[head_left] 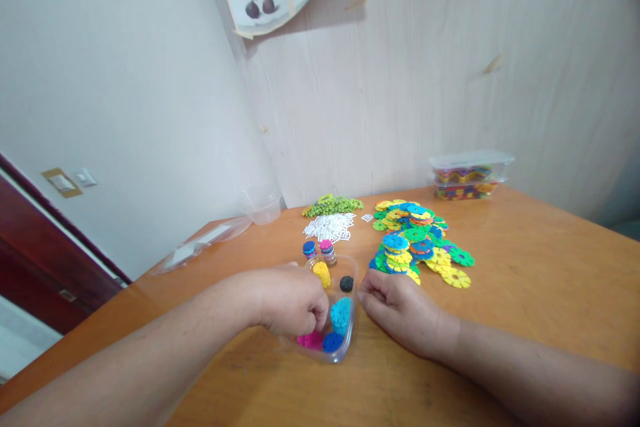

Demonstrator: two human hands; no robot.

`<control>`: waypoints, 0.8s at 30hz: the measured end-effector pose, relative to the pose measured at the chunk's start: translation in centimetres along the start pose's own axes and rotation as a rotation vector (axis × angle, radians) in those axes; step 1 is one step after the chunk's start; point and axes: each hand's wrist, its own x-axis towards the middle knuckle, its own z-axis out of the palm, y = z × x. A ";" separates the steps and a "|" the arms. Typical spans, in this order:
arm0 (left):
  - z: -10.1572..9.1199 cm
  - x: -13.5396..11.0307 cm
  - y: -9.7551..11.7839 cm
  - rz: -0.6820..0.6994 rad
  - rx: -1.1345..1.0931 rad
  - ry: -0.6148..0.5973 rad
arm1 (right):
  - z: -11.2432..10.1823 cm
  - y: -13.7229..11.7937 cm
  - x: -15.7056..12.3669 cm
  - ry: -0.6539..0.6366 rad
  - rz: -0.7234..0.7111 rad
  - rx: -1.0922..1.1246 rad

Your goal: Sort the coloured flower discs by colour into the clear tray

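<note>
My left hand reaches over a clear plastic container, its fingers curled downward; whatever they may hold is hidden. Inside the container are small notched discs sorted by colour: a yellow stack, a black stack, a light blue stack, dark blue discs and pink discs, the pink ones partly covered by my hand. On the table just right of the container rests my right hand, closed loosely, with nothing visible in it.
Two small disc stacks, one blue-topped and one pink-topped, stand behind the container. Farther back lie white pieces and green pieces. Large coloured discs are heaped right; lidded boxes and a clear tub stand near the walls.
</note>
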 end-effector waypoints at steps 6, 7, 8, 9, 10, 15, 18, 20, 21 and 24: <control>0.6 0.1 -0.4 -0.008 -0.002 -0.015 | -0.2 -0.1 0.0 0.006 0.005 0.016; 0.7 0.1 -0.4 -0.009 0.008 -0.019 | -0.2 -0.1 0.0 0.005 0.004 0.020; 0.7 0.1 -0.4 -0.008 0.012 -0.022 | -0.2 -0.1 0.0 0.003 0.003 0.024; 0.7 0.1 -0.4 -0.007 0.010 -0.024 | -0.1 -0.1 0.0 0.002 0.003 0.026; 0.7 0.1 -0.4 -0.005 0.005 -0.026 | -0.1 -0.1 0.0 0.000 0.003 0.028; 0.6 0.0 -0.4 -0.028 0.030 -0.013 | 0.0 0.1 0.1 -0.004 0.005 0.025; 0.6 -0.2 -0.4 -0.052 0.067 0.003 | 0.0 0.1 0.0 -0.005 0.002 0.023; 0.6 -0.3 -0.4 -0.036 0.057 0.021 | 0.0 0.1 0.0 -0.005 0.003 0.024; 0.6 -0.4 -0.4 -0.023 0.048 0.033 | 0.1 0.1 0.0 -0.006 0.004 0.025; 0.6 -0.3 -0.4 0.009 0.039 0.053 | 0.1 0.1 -0.1 -0.013 0.007 0.031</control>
